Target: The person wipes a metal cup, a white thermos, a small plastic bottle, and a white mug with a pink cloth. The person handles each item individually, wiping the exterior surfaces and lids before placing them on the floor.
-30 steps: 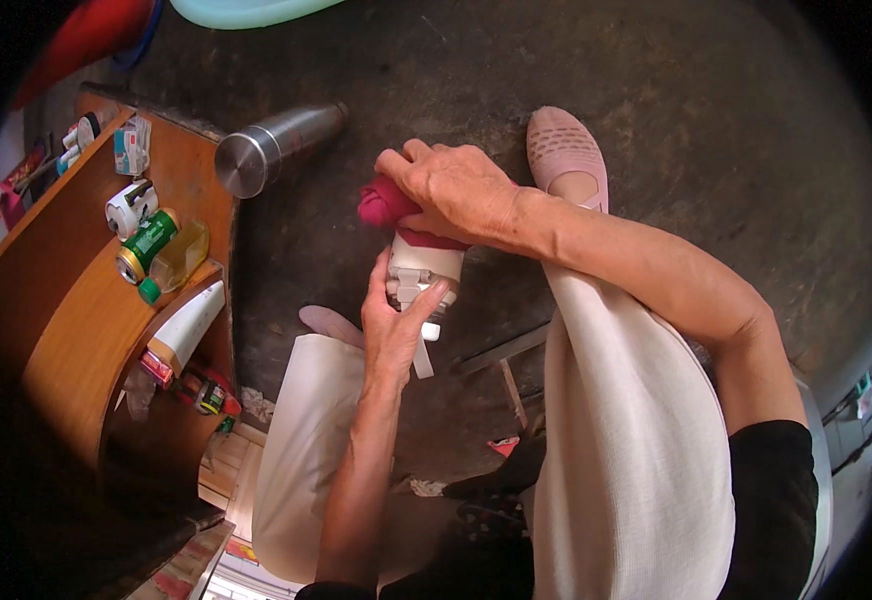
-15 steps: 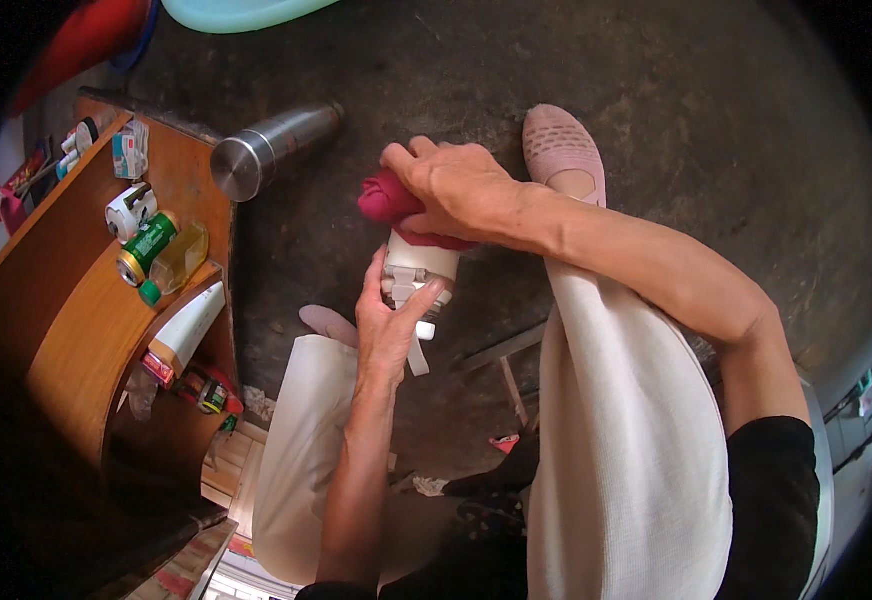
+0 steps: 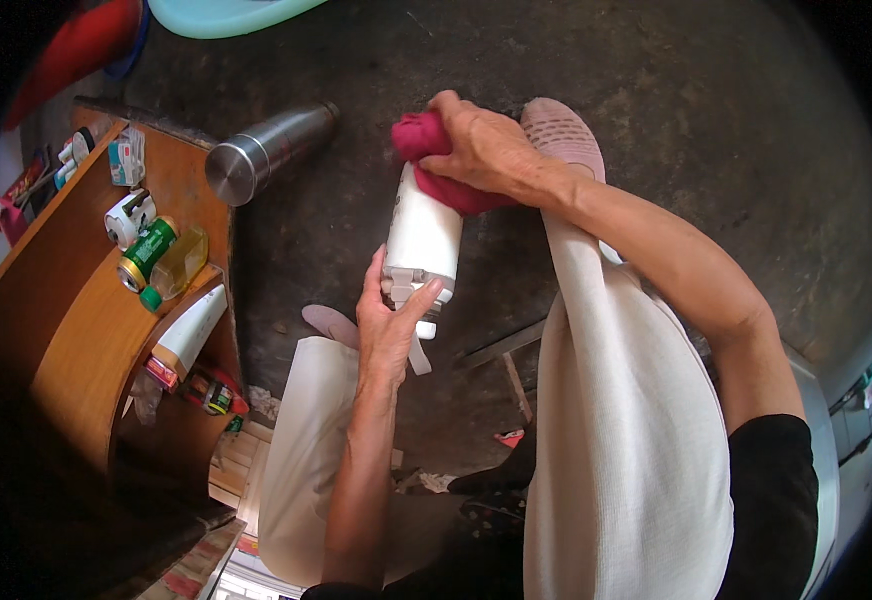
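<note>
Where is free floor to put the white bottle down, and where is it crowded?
Bare floor lies right of the pink shoe, and between the steel flask and the white bottle. The wooden shelf at left is crowded with small bottles and tubes.

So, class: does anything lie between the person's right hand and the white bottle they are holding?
Yes. A red cloth lies between the right hand and the far end of the white bottle; the hand presses the cloth on it. The left hand grips the near, capped end bare, with nothing between.
</note>
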`<state>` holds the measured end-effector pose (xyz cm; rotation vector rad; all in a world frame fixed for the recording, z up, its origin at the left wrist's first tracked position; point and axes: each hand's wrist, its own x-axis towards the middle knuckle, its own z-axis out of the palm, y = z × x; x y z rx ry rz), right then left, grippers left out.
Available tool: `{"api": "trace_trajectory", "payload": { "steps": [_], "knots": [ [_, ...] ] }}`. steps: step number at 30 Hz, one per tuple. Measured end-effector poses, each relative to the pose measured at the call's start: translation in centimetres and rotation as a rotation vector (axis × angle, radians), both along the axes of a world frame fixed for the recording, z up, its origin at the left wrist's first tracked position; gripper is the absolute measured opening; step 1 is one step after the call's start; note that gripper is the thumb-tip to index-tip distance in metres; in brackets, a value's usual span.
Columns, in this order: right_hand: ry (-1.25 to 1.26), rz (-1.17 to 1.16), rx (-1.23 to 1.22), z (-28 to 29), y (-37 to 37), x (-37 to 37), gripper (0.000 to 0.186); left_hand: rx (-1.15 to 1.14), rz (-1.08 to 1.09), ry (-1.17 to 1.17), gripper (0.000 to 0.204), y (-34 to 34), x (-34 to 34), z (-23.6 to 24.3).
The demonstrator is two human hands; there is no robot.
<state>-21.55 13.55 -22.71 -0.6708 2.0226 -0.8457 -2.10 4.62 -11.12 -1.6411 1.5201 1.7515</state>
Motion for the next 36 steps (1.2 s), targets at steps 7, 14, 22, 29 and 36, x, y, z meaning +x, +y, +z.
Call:
{"api": "trace_trajectory", "payload": {
  "steps": [7,14,22,29,36],
  "knots": [
    [-0.022,0.120,-0.186,1.7,1.2,2.7,0.055,0.056,0.064,-0.001,0.086,-0.2,0.4,-0.2],
    [0.208,0.050,-0.194,-0.9,0.7,1.3,0.047,0.090,0.092,-0.034,0.085,-0.1,0.1,-0.1],
    [-0.120,0.251,-0.407,4.1,3.0,3.1,0.053,0.140,0.150,-0.034,0.084,-0.4,1.1,-0.3],
    [0.146,-0.062,-0.270,-2.1,2.1,1.7,0.049,0.139,0.147,-0.055,0.083,0.2,-0.4,0.2],
    [-0.172,0.239,-0.431,3.2,2.9,3.5,0.048,0.152,0.189,-0.065,0.073,-0.4,0.8,0.0]
  ]
}}
